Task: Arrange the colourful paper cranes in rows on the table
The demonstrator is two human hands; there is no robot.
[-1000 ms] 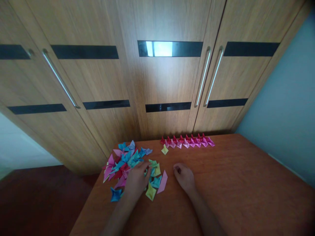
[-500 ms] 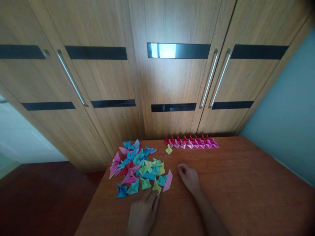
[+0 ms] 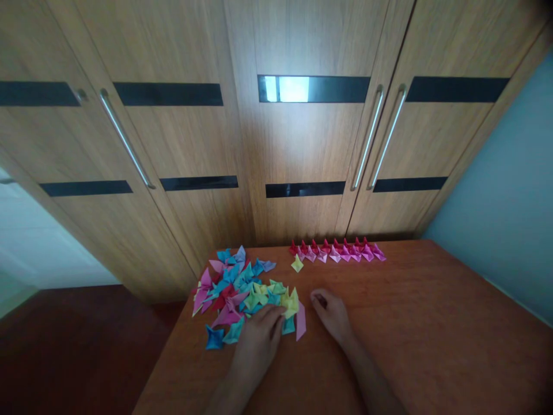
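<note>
My left hand [image 3: 261, 334] pinches a yellow folded paper piece [image 3: 290, 303] over the right side of a mixed pile. The pile holds blue pieces [image 3: 215, 337], pink pieces [image 3: 228, 311], and red and green ones. A flat pink paper piece [image 3: 301, 321] lies just right of the held piece. My right hand [image 3: 330, 314] rests on the table with curled fingers; whether anything is in them is too small to make out. Farther back, a single yellow piece [image 3: 297, 264] sits before a row of red pieces [image 3: 325, 246] and a row of pink pieces [image 3: 334, 255].
The brown wooden table [image 3: 415, 323] backs onto a wooden wardrobe [image 3: 302, 144] with metal handles. A pale blue wall [image 3: 496, 219] stands at the right. Dark red floor [image 3: 86, 346] shows left of the table.
My left hand has moved forward and right, lifting the yellow piece from the pile's near edge. The flat pink piece has shifted slightly right. My right hand has barely moved.
</note>
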